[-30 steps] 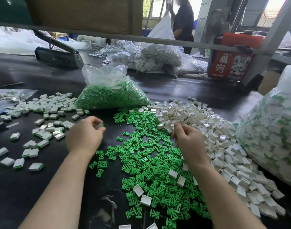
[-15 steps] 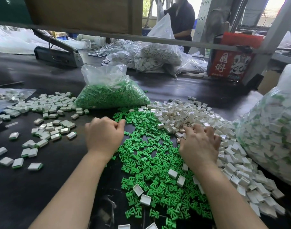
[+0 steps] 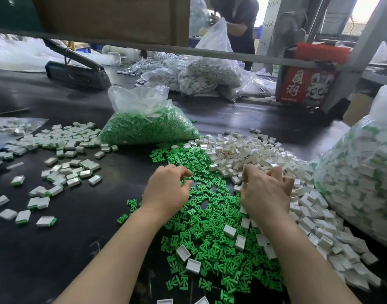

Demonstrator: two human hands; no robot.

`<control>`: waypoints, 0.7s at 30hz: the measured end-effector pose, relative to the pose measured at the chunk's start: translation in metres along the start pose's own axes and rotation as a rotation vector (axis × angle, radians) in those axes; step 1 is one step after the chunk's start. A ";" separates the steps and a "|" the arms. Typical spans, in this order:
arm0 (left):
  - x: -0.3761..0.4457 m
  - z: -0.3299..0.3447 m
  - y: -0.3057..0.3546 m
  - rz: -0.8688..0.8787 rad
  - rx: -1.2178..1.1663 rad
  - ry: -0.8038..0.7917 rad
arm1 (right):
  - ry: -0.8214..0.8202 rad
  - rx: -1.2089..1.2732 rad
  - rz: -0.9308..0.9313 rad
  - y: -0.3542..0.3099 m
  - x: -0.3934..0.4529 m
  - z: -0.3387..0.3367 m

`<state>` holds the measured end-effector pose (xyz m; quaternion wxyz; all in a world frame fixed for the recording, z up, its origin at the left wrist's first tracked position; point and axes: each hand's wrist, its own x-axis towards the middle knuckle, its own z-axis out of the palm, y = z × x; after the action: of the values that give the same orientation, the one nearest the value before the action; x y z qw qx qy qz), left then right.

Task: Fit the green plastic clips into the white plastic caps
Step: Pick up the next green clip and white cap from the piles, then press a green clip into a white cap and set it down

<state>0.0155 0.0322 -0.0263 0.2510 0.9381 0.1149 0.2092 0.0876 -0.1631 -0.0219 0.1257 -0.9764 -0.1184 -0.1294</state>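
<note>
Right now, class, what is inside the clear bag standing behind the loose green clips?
The clear bag holds green clips packed against its lower walls; its crumpled top looks unfilled. Whatever lies deeper in the bag is covered.

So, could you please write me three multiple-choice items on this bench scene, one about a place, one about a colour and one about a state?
1. Where is the left hand?
A. over the loose green clips
B. inside a bag
C. on the red box

2. What colour are the caps piled under the right hand?
A. blue
B. white
C. black

3. How is the bag of green clips?
A. hanging from a hook
B. emptied flat
C. full, lying on the table

Answers: 1 A, its fingers reach the green spread; 2 B, the pile is white; 3 C, it bulges on the dark top.
</note>
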 end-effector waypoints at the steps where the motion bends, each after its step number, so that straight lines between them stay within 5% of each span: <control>1: 0.000 0.000 0.000 -0.007 -0.013 -0.014 | 0.025 -0.004 -0.013 0.000 -0.001 0.000; 6: 0.001 -0.001 0.001 0.052 -0.091 -0.089 | 0.149 0.061 -0.056 -0.002 -0.001 -0.003; 11: -0.002 0.006 0.005 0.118 -0.054 -0.254 | 0.076 0.498 -0.141 -0.010 -0.001 -0.012; 13: -0.003 0.007 0.012 0.109 -0.230 -0.194 | 0.028 0.675 -0.200 -0.020 -0.006 -0.015; 21: -0.001 -0.002 0.014 -0.075 -0.919 -0.075 | -0.072 0.722 -0.280 -0.031 -0.011 -0.013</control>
<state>0.0153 0.0203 -0.0180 0.6521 0.7317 0.0349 0.1953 0.0662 -0.1393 -0.0062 0.4384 -0.8476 -0.2926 -0.0608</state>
